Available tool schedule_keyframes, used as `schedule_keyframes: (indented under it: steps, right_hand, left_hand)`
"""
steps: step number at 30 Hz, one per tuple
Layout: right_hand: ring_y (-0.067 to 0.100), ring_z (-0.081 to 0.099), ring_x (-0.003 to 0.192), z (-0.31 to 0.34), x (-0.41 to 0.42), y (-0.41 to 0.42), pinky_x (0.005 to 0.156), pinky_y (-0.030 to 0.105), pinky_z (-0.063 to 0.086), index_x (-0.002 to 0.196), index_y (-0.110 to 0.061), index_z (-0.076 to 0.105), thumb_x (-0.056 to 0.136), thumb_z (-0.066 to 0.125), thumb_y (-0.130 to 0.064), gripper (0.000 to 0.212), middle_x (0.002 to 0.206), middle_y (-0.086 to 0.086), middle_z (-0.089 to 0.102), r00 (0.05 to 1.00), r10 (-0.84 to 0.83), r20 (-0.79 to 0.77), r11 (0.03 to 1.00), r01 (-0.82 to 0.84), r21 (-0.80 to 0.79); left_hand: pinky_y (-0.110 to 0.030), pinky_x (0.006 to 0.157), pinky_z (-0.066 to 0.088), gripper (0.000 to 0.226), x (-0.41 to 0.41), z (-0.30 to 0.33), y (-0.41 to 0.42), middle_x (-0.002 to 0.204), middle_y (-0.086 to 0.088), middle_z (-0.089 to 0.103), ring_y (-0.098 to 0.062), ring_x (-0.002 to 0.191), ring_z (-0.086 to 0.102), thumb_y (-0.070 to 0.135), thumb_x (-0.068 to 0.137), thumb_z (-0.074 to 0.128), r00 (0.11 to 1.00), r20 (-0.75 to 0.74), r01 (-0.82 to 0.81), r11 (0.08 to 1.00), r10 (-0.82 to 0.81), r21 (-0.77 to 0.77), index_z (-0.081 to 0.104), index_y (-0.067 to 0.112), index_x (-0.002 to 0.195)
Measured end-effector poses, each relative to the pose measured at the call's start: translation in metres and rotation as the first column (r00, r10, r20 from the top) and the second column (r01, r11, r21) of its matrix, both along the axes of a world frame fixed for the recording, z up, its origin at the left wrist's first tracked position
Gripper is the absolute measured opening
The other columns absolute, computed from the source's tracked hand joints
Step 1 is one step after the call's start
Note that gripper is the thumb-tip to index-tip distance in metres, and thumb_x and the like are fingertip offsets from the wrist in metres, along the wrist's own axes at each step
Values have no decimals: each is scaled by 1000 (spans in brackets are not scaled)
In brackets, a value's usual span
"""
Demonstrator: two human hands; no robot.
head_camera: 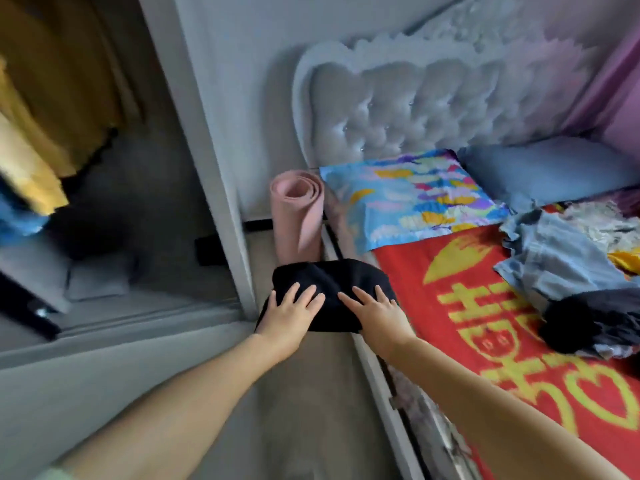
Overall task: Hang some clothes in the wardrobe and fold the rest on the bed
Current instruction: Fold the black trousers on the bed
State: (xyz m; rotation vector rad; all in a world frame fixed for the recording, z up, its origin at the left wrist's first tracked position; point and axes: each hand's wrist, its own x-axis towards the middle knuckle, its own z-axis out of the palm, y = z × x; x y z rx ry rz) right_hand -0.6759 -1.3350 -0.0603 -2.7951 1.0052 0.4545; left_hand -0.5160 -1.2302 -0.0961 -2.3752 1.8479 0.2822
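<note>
A folded black garment (pixel 332 275) is carried between the bed and the wardrobe, over the floor by the bed's edge. My left hand (pixel 291 313) lies on its left side with fingers spread flat. On its right side my right hand (pixel 377 310) rests the same way, fingers straight. The thumbs are hidden under the cloth. The open wardrobe (pixel 104 202) is at the left, with a yellow garment (pixel 31 161) and a blue one (pixel 20 220) hanging inside. A heap of loose clothes (pixel 568 258) lies on the red bedspread (pixel 485 323).
A rolled pink mat (pixel 298 216) stands upright in the gap between the bed and the wardrobe frame (pixel 214 188). A colourful pillow (pixel 415 199) and a blue pillow (pixel 547 171) lie by the tufted headboard (pixel 415 112). A dark bundle (pixel 585 320) sits on the bedspread.
</note>
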Motion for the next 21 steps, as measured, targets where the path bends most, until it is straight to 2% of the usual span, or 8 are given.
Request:
schedule_keyframes:
  steps: [4,10,21]
  right_hand:
    - [37,8,146,4,114,52,115,52,23,153,-37,4,96,50,-10,78,160,-3,10,976,219,15,976,-219,1]
    - [37,9,146,0,214,103,114,49,25,152,-37,5,96,48,-11,76,160,-3,11,892,451,-30,892,-450,44]
    - [37,12,146,-24,368,183,110,47,33,152,-40,7,96,53,-28,73,160,-4,13,724,690,4,716,-684,140]
  left_hand:
    - [-56,114,18,87,89,6,85,160,2,-3,-28,147,0,-2,87,53,980,35,-197,980,197,-4,1,22,153]
    - [-49,114,21,80,149,4,167,160,-1,0,-29,147,4,-1,90,47,919,42,-394,919,393,20,3,20,153]
    - [-47,111,27,79,253,-4,270,160,2,4,-26,146,9,1,89,51,761,3,-646,758,649,90,9,23,151]
